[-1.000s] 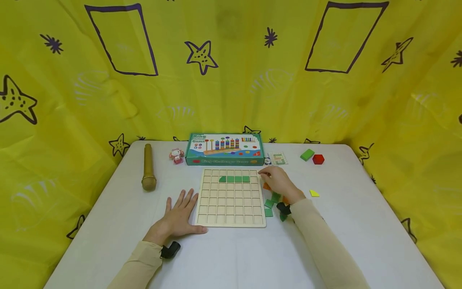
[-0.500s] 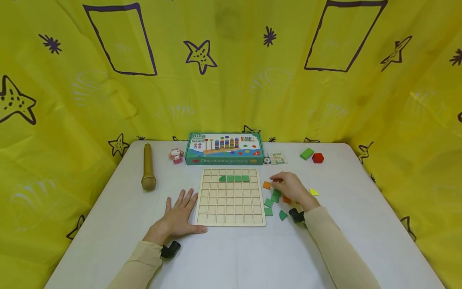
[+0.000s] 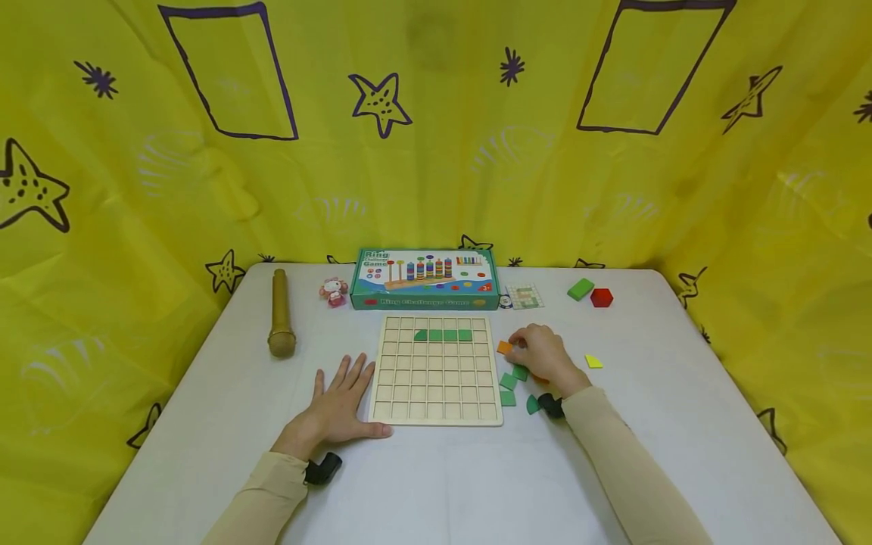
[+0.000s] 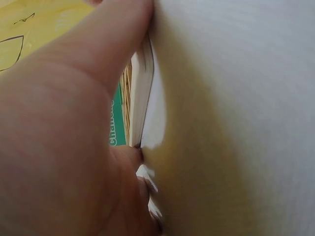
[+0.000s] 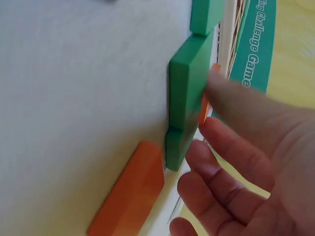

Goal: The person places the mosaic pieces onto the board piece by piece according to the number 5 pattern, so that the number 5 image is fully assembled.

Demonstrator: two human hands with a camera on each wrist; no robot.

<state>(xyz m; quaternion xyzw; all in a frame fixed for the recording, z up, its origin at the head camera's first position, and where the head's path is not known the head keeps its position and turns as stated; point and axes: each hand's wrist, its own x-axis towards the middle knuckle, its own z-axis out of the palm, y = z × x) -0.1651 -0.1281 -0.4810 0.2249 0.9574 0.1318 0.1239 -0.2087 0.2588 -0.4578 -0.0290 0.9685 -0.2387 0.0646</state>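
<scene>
My left hand rests with fingers spread, its thumb and fingertips at the left edge of a wooden grid board. A row of green tiles lies in the board's second row from the back. To the board's right, my right hand is low over loose tiles, its thumb and fingertips beside a small orange square tile. In the right wrist view the thumb partly covers that orange tile; green tiles and another orange tile lie near the loosely bent fingers. No held tile shows.
A Ring Challenge Game box stands behind the board. Around it are a gold microphone, a pink figurine, a small pattern card, a green block, a red hexagon and a yellow piece.
My right hand has moved right from the board's upper right edge to the loose tiles, then shifted slightly left toward the orange tile. My left hand stays in place.
</scene>
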